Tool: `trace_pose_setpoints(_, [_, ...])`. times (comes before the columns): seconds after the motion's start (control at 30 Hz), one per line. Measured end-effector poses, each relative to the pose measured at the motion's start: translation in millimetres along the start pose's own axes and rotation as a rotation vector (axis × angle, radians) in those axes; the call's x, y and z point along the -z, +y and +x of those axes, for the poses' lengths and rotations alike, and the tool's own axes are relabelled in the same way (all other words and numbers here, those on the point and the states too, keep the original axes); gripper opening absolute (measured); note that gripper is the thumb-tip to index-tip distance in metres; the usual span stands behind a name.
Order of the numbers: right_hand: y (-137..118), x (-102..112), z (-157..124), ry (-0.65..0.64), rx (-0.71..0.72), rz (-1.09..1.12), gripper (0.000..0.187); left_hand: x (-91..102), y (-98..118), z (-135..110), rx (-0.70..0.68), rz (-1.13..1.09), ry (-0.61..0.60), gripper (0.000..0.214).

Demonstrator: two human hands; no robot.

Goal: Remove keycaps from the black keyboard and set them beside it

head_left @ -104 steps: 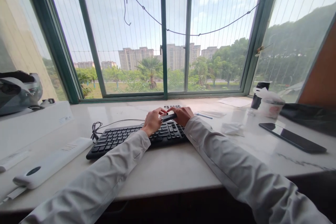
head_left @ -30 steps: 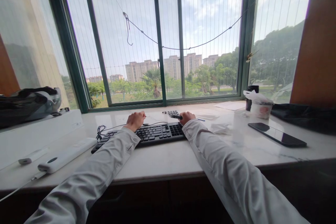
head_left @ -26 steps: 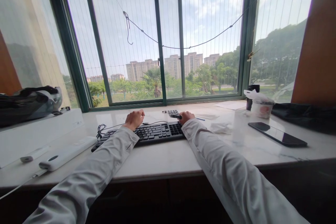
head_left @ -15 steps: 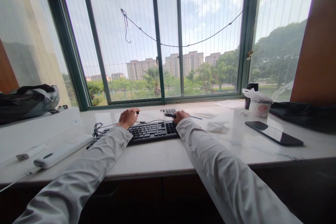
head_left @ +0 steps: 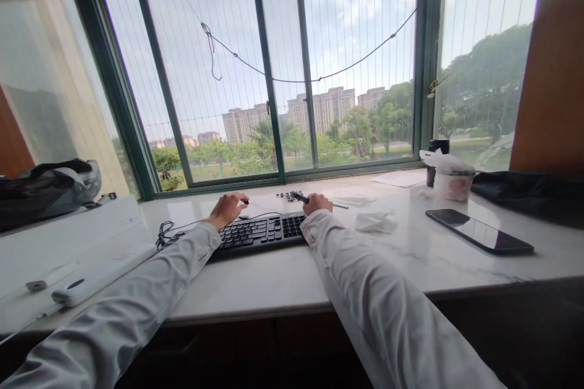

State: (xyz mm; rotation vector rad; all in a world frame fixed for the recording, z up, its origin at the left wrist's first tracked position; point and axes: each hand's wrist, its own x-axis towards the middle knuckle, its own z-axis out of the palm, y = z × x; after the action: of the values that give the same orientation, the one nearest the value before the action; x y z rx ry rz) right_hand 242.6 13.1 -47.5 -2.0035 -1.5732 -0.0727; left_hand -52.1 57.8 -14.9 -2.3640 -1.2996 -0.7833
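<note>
A black keyboard (head_left: 255,232) lies on the white marble counter, partly covered by my left forearm. Over its back edge, my left hand (head_left: 229,208) pinches a small black keycap (head_left: 246,202) between thumb and fingers. My right hand (head_left: 318,202) is closed around a short dark tool (head_left: 299,197) above the number pad; its tip points left and its exact kind cannot be made out. Behind the keyboard, several loose black keycaps (head_left: 283,196) lie on the counter. A thin blue stick (head_left: 341,206) shows just right of my right hand.
Clear plastic wrap (head_left: 376,222) and a black phone (head_left: 479,231) lie to the right. Farther back stand a bagged tub (head_left: 451,182) and a dark bottle (head_left: 438,147). A white power strip (head_left: 104,273), a coiled cable (head_left: 165,234) and a helmet-like object (head_left: 50,191) are at left.
The camera view has tilted and shifted slightly. My left hand, with the keycap, has moved a little right toward my right hand. The dark tool's tip now points more upward.
</note>
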Motion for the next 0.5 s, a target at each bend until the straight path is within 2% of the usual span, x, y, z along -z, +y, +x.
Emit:
trace_pose_setpoints(0.13, [0.0, -2.3, 1.7, -0.01, 0.003, 0.003, 0.024, -5.9, 13.0, 31.7, 0.002, -0.018, -0.117, 0.03])
trace_pose_setpoints(0.33, [-0.9, -6.2, 3.5, 0.014, 0.029, -0.015, 0.024, -32.0, 35.7, 73.9, 0.053, -0.023, -0.27, 0.022])
trace_pose_setpoints(0.5, [0.1, -6.8, 4.7, 0.022, 0.024, -0.008, 0.024, -55.0, 46.2, 96.2, 0.066, -0.015, -0.243, 0.022])
